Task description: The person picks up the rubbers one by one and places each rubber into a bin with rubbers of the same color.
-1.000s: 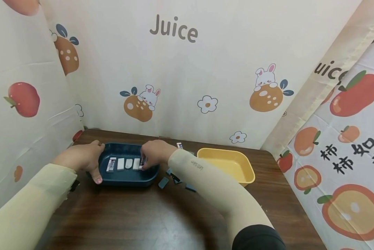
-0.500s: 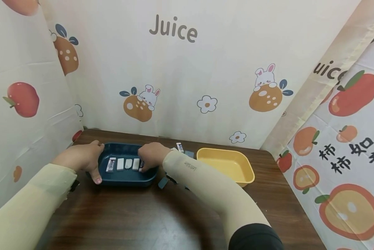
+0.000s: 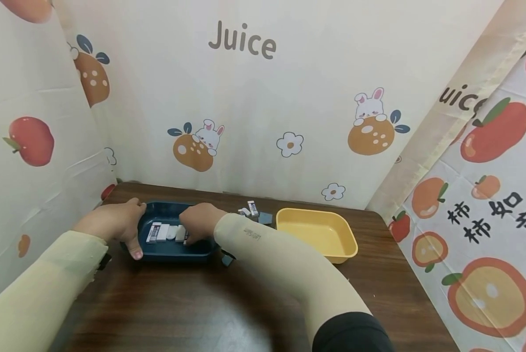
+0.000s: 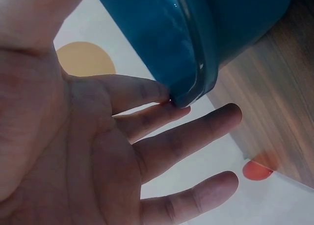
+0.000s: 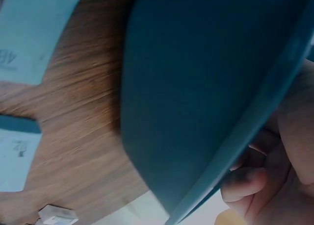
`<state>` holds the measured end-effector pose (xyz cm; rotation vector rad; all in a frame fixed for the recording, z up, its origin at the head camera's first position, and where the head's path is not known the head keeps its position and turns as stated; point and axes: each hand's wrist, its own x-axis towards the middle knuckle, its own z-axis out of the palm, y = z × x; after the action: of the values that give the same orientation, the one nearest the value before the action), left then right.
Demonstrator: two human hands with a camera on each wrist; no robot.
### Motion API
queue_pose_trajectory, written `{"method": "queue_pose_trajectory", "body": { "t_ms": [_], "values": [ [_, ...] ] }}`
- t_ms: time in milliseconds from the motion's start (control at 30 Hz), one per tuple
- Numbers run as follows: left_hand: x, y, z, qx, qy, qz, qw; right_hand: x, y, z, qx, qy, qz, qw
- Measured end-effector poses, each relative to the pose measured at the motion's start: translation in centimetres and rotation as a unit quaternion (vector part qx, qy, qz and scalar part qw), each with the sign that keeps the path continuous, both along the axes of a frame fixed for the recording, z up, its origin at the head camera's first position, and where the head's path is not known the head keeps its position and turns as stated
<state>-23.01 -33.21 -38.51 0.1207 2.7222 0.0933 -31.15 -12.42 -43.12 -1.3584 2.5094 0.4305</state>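
In the head view, my left hand spans the left end of a dark blue tray, thumb at the front wall. The left wrist view shows its fingers nearly straight, some touching the rim corner. My right hand reaches inside the tray with curled fingers, pinching the rightmost eraser, which is mostly hidden. To its left lie white erasers pressed into a row. A sleeved eraser with dark print ends the row. In the right wrist view, the tray's wall hides part of the right hand.
A yellow basin stands at the right. Between the containers lie blue erasers and a sleeved white eraser; my right forearm covers part of that area. The right wrist view shows a blue eraser marked 4B. Printed curtains stand behind the table.
My right hand has slid left inside the tray, and the gaps between the erasers have closed. My left hand has stayed at the tray's left end.
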Motion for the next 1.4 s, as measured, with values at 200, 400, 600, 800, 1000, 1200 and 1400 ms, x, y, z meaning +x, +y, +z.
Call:
{"method": "queue_pose_trajectory", "body": {
  "t_ms": [200,400,600,800,1000,1200,1400],
  "values": [
    [0.1,-0.2,-0.1,0.000,0.007,0.002,1.0000,0.8,-1.0,0.3,0.003,0.012,-0.002,0.9999],
    [0.1,0.0,-0.1,-0.002,0.001,0.004,1.0000,1.1,-0.6,1.7,-0.003,-0.003,-0.016,0.9999],
    [0.0,0.1,0.1,-0.002,0.001,0.004,1.0000,-0.4,1.1,4.7,-0.053,-0.013,-0.045,0.9975],
    [-0.1,0.0,0.0,0.001,-0.008,0.009,0.9999,-3.4,5.0,6.5,-0.145,-0.039,-0.106,0.9830],
    [-0.1,-0.2,-0.2,-0.005,-0.006,0.006,0.9999,-6.6,9.0,5.3,-0.157,-0.046,-0.159,0.9736],
    [-0.3,-0.3,-0.5,-0.010,-0.007,0.004,0.9999,-8.8,11.3,3.5,-0.112,-0.033,-0.180,0.9767],
    [-0.3,-0.2,-0.4,-0.009,-0.002,0.006,0.9999,-9.5,12.9,2.2,-0.076,-0.023,-0.209,0.9747]
  ]
}}
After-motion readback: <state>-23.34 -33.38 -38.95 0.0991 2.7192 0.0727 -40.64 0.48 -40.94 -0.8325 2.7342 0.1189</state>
